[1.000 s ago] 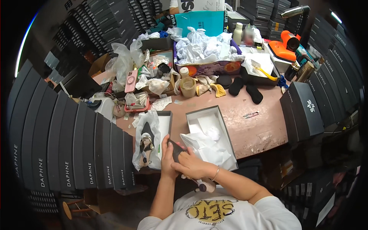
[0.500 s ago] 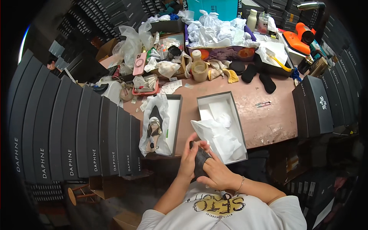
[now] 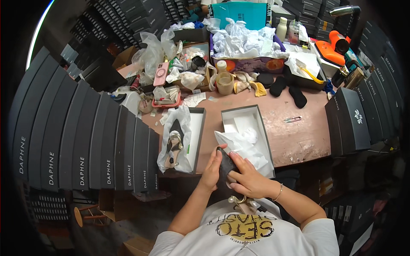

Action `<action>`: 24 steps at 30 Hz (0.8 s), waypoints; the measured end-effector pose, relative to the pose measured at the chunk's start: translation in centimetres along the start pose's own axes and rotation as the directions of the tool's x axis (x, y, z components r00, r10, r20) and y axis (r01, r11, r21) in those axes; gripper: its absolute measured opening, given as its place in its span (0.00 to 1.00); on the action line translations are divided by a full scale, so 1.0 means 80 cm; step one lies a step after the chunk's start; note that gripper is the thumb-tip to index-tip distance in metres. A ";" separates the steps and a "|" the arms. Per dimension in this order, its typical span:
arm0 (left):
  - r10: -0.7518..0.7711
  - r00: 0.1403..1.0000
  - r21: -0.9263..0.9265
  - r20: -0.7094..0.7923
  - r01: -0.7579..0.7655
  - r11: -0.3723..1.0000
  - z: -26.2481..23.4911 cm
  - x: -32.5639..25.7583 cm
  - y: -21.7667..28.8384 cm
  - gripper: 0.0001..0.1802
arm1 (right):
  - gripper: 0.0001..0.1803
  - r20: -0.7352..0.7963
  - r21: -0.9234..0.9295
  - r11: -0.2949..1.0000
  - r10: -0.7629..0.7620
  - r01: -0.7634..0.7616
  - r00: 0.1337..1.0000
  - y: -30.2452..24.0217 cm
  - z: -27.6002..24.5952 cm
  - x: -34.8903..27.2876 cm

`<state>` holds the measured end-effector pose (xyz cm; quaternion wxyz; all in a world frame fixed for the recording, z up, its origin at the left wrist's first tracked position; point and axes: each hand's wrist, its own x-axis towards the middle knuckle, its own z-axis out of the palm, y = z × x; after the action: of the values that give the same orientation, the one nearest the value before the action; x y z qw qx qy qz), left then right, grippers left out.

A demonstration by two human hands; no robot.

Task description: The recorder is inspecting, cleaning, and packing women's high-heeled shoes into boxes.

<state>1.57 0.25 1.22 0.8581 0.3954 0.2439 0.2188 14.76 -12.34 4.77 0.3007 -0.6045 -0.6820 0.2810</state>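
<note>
The dark shoe (image 3: 226, 164) has a smooth, matte-looking upper tapering to a pointed toe, with pale, bead-like ornament (image 3: 232, 199) at its heel end. It is held off the near edge of the worktop (image 3: 303, 141), in front of the white shirt (image 3: 252, 228). The left hand (image 3: 211, 170) is clamped on its left side; the right hand (image 3: 248, 177) is clamped on its right.

From where I stand, 2 open boxes lie just beyond. The left box (image 3: 198, 141) holds a second shoe (image 3: 174, 144) on crinkled tissue. The right box (image 3: 265, 149) holds white paper (image 3: 245, 147), which spills over its left rim close to the hands. Dark cartons (image 3: 106, 141) wall off the left side. Metal snips (image 3: 293, 120) lie on the scuffed, pinkish surface.

Orientation: the toe points away from the person and slightly left; the long axis runs from torso toward worktop.
</note>
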 end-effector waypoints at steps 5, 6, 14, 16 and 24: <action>-0.062 0.996 -0.073 -0.066 0.057 0.996 -0.016 0.007 -0.005 0.21 | 0.22 -0.112 -0.180 0.979 0.072 -0.092 0.991 0.013 0.046 0.043; -0.087 0.988 -0.082 -0.125 0.077 0.994 -0.015 0.004 0.001 0.19 | 0.18 -0.183 -0.141 0.983 0.089 -0.116 0.979 0.010 0.060 0.050; 0.079 0.905 0.110 -0.419 -0.036 0.993 -0.038 -0.024 0.002 0.16 | 0.18 -0.174 -0.328 0.931 0.107 -0.160 0.979 0.003 0.093 0.087; 0.062 0.924 0.073 -0.378 -0.037 0.997 -0.037 -0.034 0.005 0.18 | 0.18 -0.145 -0.327 0.934 0.104 -0.147 0.984 -0.001 0.091 0.086; 0.022 0.960 -0.012 -0.277 -0.026 1.000 -0.020 -0.055 -0.007 0.26 | 0.15 -0.210 -0.254 0.960 0.062 -0.115 0.976 -0.004 0.102 0.052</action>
<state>-2.72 -1.68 0.96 0.8158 0.3571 0.3552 0.2843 8.06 -8.44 -0.12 0.2712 -0.6944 -0.6519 0.1385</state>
